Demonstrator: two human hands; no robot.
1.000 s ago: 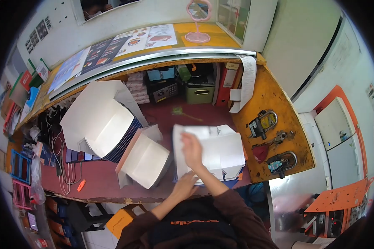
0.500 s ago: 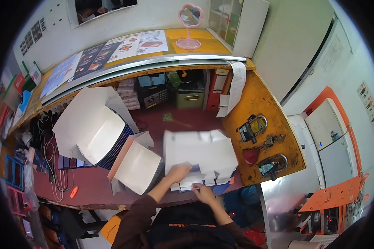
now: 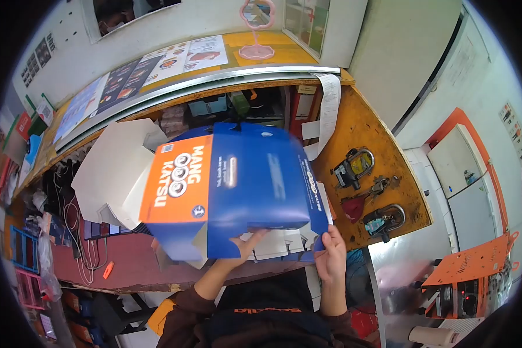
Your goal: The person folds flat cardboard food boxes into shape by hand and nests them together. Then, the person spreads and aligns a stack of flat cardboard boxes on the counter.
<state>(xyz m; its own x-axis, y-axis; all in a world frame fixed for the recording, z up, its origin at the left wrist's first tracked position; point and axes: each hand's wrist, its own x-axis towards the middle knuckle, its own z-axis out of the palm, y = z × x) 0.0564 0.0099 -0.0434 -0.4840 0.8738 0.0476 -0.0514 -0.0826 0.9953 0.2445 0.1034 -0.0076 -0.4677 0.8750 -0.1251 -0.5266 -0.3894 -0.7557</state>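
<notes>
A blue and orange cardboard box, partly folded and printed "MANG KATSU", is held up over the desk with its printed outside facing up. My left hand grips its near edge, left of the middle, with the fingers partly under the board. My right hand pinches the flap at its near right corner. Beneath it, white flaps of a stack of flat box blanks show. To the left stand nested folded boxes, white inside; another folded box there is mostly hidden behind the held one.
A dark red desk carries white cables and an orange marker-like item. Padlocks and keys lie on the wooden side panel at right. A long paper strip hangs from the shelf. A pink mirror stands above.
The box came up from the white stack and turned so its blue and orange outside shows. My right hand moved right to its corner; my left stays at its near edge.
</notes>
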